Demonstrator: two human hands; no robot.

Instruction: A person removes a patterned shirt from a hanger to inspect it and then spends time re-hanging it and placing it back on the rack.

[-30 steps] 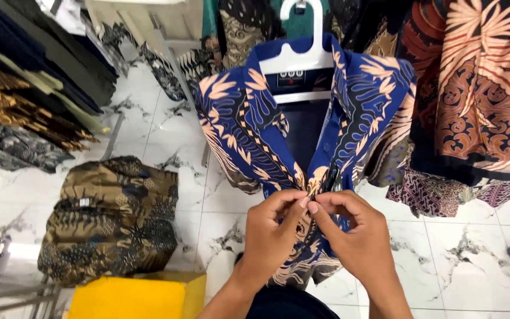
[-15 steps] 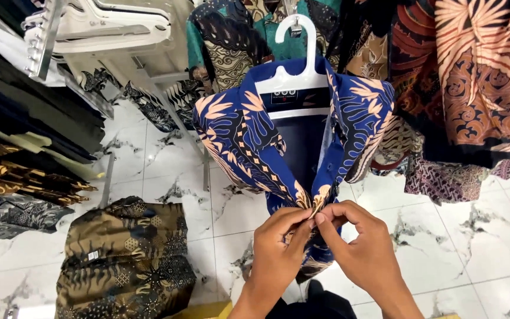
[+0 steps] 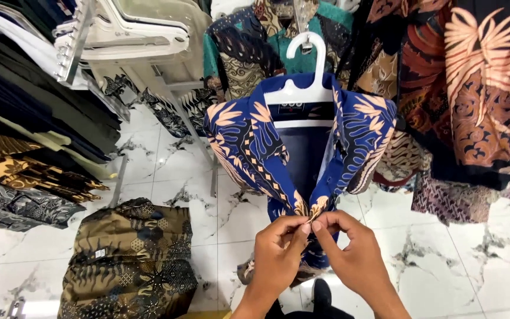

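A blue batik shirt [image 3: 249,142] patterned with peach leaves hangs upright on a white plastic hanger [image 3: 305,77] in the upper middle of the frame. Its collar spreads open at the top; the two front edges meet low at centre, where fingertips pinch them together.

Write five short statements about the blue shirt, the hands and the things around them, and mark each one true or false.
1. The blue patterned shirt hangs on a white plastic hanger. True.
2. Only the left hand touches the shirt. False: the right hand pinches the shirt front too, and the fingertips of both meet at the placket.
3. A brown patterned garment lies on the marble floor. True.
4. The shirt is buttoned right up to the collar. False: it gapes open above the hands, showing the dark lining.
5. The floor is dark carpet. False: it is white marble tile with grey veins.
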